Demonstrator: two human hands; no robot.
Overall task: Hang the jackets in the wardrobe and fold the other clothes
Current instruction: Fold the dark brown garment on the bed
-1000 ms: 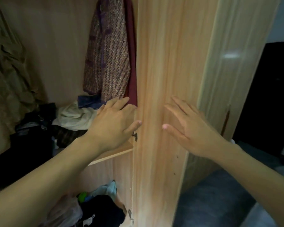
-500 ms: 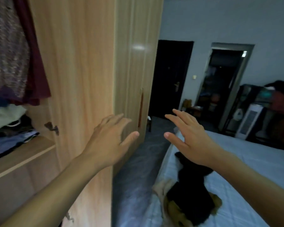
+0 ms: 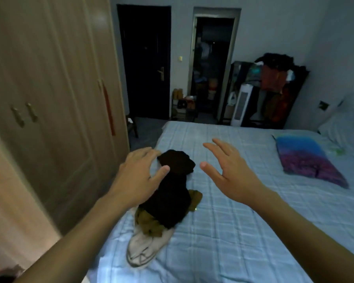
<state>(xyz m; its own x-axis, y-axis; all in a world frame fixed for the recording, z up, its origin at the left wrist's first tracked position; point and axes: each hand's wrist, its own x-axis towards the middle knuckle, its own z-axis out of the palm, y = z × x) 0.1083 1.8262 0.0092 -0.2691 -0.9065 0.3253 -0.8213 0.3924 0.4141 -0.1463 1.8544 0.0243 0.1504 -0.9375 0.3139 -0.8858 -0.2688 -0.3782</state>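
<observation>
A heap of clothes lies on the near left part of the bed (image 3: 223,231): a black garment (image 3: 172,193) on top, an olive-brown one (image 3: 149,223) under it and a pale one (image 3: 145,246) at the bottom. My left hand (image 3: 139,176) hovers over the heap's left side, fingers spread and holding nothing. My right hand (image 3: 231,176) is stretched out to the right of the heap above the sheet, fingers straight and apart. The wooden wardrobe (image 3: 49,99) stands on the left with its far doors closed.
A folded blue and purple cloth (image 3: 307,160) lies on the bed at the right, by a pillow (image 3: 347,123). Beyond the bed are a dark door (image 3: 147,64), an open doorway (image 3: 213,64) and a rack piled with clothes (image 3: 274,86).
My view has swung right from the wardrobe's inside to the bed. Both open hands have moved from the wardrobe door to above the heap of clothes.
</observation>
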